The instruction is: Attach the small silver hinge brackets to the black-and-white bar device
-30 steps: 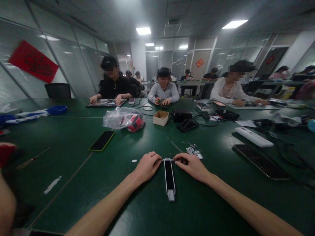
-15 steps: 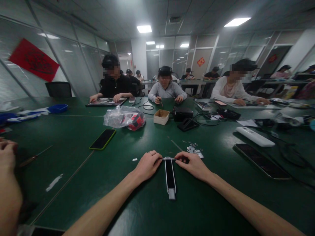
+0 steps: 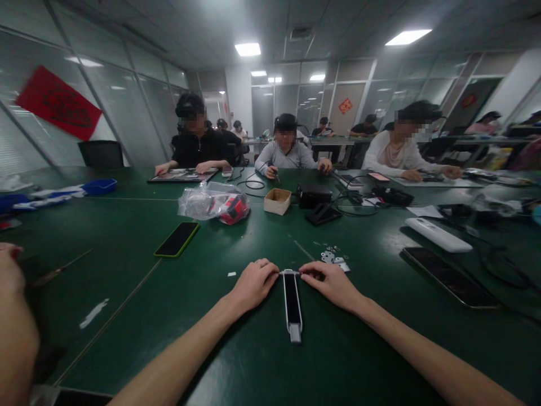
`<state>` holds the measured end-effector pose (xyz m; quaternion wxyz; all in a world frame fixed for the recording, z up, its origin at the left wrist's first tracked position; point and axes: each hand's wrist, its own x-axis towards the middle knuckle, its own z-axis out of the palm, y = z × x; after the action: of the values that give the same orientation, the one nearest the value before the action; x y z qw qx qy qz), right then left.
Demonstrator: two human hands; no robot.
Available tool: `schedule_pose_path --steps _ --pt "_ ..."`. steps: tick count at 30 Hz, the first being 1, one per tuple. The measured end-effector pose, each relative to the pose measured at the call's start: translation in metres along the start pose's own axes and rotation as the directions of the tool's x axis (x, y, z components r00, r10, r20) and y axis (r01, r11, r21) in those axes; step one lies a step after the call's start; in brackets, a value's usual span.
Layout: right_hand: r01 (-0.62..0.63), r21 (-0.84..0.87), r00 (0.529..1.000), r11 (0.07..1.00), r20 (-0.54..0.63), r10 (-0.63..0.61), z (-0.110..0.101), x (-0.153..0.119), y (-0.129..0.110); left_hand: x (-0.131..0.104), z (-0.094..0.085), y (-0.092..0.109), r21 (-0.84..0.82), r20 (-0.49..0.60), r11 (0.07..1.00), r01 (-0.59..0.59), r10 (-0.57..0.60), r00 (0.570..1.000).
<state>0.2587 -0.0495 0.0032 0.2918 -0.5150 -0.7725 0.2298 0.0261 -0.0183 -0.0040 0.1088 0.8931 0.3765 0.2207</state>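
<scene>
A long, narrow device with a black face and a white frame (image 3: pixel 292 301) lies lengthwise on the green table, a grey tab (image 3: pixel 295 334) at its near end. Across its far end runs a thin pale bar (image 3: pixel 289 273). My left hand (image 3: pixel 256 282) is closed, thumb and fingers pinching the bar's left tip. On the opposite side my right hand (image 3: pixel 329 283) pinches the right tip the same way. Fingers cover both tips, so their shape is hidden. Just beyond my right hand lie several small metal plates and rings (image 3: pixel 333 258).
A phone in a green case (image 3: pixel 176 239) lies to the left, a dark phone (image 3: pixel 448 277) and white case (image 3: pixel 438 235) to the right. Farther back are a plastic bag (image 3: pixel 213 203), small box (image 3: pixel 277 201) and cables. A neighbour's arm (image 3: pixel 14 327) rests at left near a screwdriver (image 3: pixel 54 273).
My hands and the device stay in place. The person opposite has lifted one hand, which now holds a dark object. The neighbour's hand at the left edge has shifted slightly.
</scene>
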Motion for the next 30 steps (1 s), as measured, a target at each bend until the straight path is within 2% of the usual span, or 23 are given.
schedule_pose_path --steps 30 --pt "0.080 -0.032 0.996 0.996 -0.030 -0.081 0.0092 0.0035 0.0010 0.0008 0.0011 0.0000 -0.025 0.010 1.000 0.002 -0.002 1.000"
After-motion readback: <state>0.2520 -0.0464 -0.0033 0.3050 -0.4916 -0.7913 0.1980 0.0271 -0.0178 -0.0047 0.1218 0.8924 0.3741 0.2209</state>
